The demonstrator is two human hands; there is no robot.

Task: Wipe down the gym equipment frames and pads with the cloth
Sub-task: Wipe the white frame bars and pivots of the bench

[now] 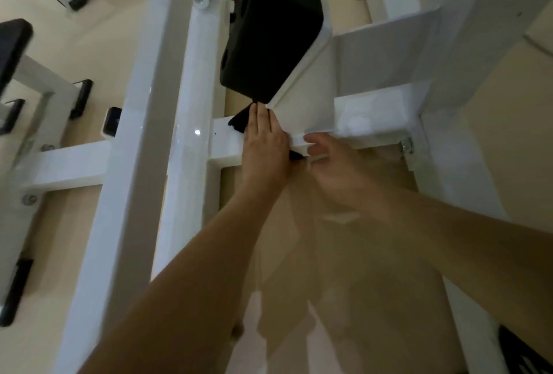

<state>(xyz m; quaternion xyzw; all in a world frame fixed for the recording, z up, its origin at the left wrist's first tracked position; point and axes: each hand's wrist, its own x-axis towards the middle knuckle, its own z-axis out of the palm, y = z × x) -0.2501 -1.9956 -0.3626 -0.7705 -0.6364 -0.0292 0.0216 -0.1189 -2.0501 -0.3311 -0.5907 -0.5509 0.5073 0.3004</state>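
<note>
A white steel frame (374,122) of a gym machine fills the view, with a horizontal crossbar in the middle. A black pad (269,35) sits on a white bracket above that bar. My left hand (264,146) lies flat, fingers straight, pressing a black cloth (239,119) onto the crossbar just below the pad; only the cloth's edges show around the hand. My right hand (329,161) is blurred, just right of the left, its thumb over the crossbar's front edge and fingers below it.
A tall white upright (140,134) runs down the left side and another (466,44) stands at the right. Black end caps (112,121) and other white frame parts lie on the beige floor (344,284) at the left and top.
</note>
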